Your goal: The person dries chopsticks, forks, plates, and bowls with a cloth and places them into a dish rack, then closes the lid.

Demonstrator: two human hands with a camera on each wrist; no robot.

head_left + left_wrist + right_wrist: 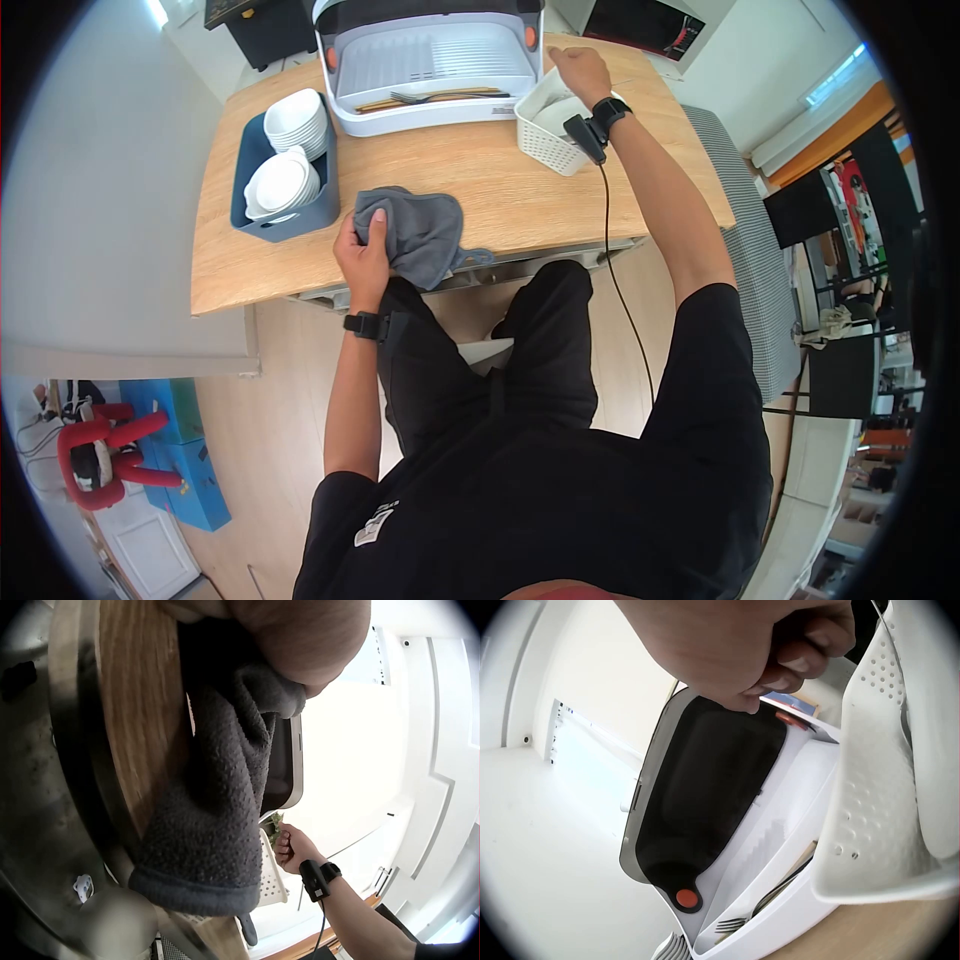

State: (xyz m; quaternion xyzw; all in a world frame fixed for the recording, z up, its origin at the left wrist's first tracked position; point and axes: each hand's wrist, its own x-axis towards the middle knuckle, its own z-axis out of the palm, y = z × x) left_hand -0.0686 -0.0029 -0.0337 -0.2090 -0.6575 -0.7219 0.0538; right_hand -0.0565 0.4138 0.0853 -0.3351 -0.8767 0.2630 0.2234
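In the head view my left hand [362, 255] grips a grey towel [425, 235] at its left side, thumb on top. The cloth hangs over the table's front edge, its hanging loop to the right. Its thick, fuzzy pile fills the middle of the left wrist view. My right hand [583, 72] is above the far side of a white perforated basket [550, 150]. Its fingers [795, 660] are curled, with nothing seen in them in the right wrist view. Inside the basket lie a white dish [941, 750] and a thin metal utensil [904, 720].
A blue bin [300, 228] with stacked white bowls [297, 125] stands at the table's left. Behind, a white dish rack [435, 70] with raised dark lid holds a fork [405, 98] and chopsticks. A black cable [612, 260] trails from my right wrist past the table edge.
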